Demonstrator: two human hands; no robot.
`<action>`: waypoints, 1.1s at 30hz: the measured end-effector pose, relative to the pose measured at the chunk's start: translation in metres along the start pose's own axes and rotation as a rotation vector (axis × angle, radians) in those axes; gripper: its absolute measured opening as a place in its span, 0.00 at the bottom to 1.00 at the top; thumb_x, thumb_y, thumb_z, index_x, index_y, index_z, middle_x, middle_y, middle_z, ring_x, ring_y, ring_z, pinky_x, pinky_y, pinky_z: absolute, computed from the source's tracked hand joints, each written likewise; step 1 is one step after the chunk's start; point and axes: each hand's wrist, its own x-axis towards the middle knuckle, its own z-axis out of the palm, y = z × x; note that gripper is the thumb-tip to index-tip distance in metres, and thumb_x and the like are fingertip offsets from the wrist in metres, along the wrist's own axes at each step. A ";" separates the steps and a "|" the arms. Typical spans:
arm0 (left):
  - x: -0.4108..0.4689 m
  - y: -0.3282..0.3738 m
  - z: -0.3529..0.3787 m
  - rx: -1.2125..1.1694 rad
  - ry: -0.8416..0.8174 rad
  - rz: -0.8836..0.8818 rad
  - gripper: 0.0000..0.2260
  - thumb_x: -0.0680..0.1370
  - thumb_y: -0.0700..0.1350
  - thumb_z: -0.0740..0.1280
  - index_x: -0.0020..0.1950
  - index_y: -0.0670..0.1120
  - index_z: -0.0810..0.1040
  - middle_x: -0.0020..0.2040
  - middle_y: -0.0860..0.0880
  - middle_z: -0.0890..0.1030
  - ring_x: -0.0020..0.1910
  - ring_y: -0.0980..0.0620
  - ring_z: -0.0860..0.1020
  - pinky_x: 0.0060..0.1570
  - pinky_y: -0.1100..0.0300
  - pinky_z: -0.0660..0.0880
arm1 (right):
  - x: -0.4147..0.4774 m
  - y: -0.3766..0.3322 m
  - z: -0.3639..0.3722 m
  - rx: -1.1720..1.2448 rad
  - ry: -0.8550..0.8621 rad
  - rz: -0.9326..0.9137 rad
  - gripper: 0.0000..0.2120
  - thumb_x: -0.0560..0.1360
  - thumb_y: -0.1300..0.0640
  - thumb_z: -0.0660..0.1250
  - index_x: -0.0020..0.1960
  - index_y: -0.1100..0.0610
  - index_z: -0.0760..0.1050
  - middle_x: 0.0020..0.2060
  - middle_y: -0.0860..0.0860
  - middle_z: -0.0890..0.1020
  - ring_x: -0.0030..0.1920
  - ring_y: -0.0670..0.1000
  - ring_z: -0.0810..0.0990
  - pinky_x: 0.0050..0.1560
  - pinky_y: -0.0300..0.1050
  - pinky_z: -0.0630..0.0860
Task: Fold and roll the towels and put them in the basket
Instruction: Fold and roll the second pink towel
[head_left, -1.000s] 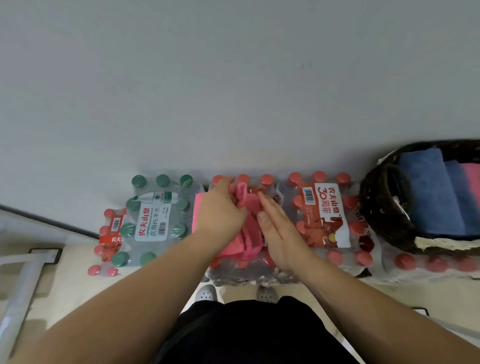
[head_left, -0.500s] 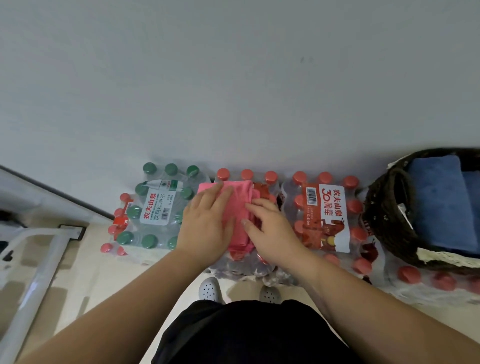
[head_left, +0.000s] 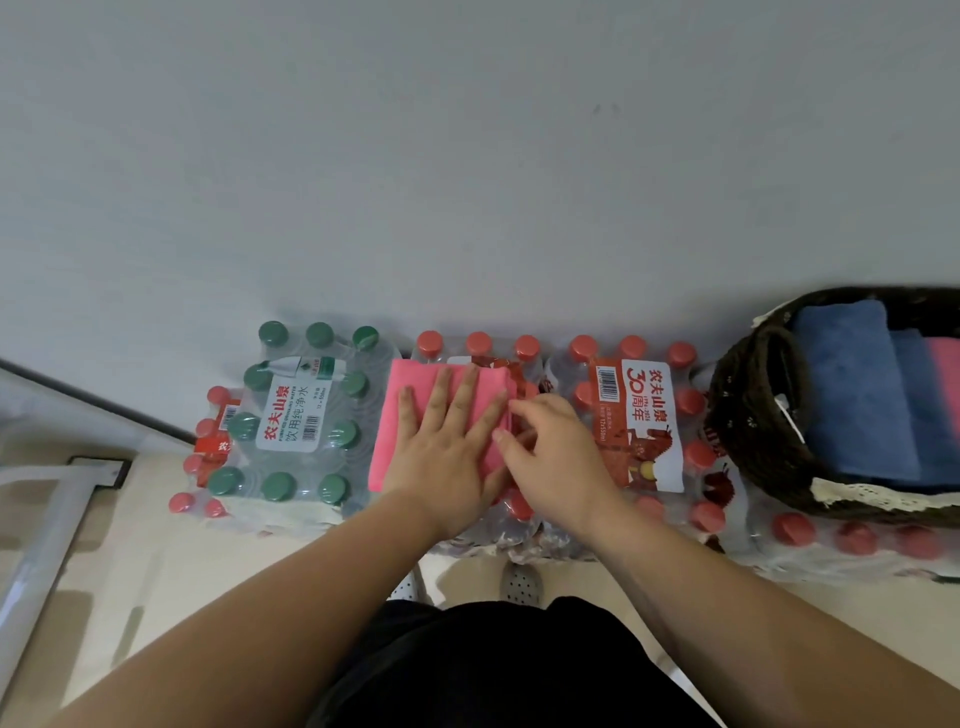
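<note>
i see blue towels (head_left: 852, 395) sitting in the basket (head_left: 737, 415). the pink towel (head_left: 410, 379) lies folded on a bottle pack (head_left: 524, 347). my left hand (head_left: 447, 441) presses it flat with straight fingers, and my right hand (head_left: 550, 457) pinches its right edge. rolling and basketing remain.

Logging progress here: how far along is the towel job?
Done: blue towels and a stored pink towel lie in the wicker basket. In hand: the left hand presses flat on a folded pink towel atop the red-capped bottle pack, while the right hand pinches its right edge. Left: roll this towel and put it in the basket. No other loose towels show.
</note>
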 end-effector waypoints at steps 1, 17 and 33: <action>0.000 0.000 0.000 -0.003 0.001 0.010 0.33 0.78 0.67 0.43 0.78 0.57 0.35 0.79 0.45 0.34 0.77 0.41 0.32 0.72 0.33 0.34 | -0.001 -0.001 -0.001 -0.032 0.032 -0.040 0.23 0.79 0.51 0.66 0.72 0.56 0.72 0.67 0.50 0.70 0.66 0.48 0.72 0.70 0.39 0.65; -0.043 -0.060 -0.007 -0.519 0.301 -0.279 0.27 0.80 0.50 0.60 0.77 0.41 0.61 0.76 0.40 0.65 0.74 0.40 0.64 0.73 0.49 0.59 | 0.036 0.005 0.027 -0.843 -0.251 -0.528 0.35 0.79 0.31 0.41 0.80 0.44 0.37 0.80 0.51 0.35 0.77 0.56 0.29 0.76 0.67 0.37; 0.020 -0.067 -0.038 -0.676 0.040 -0.310 0.11 0.68 0.51 0.74 0.42 0.47 0.77 0.35 0.51 0.79 0.36 0.51 0.77 0.31 0.60 0.70 | -0.011 0.007 0.032 -0.768 -0.185 -0.347 0.40 0.77 0.28 0.38 0.82 0.50 0.45 0.81 0.54 0.40 0.79 0.57 0.34 0.75 0.70 0.40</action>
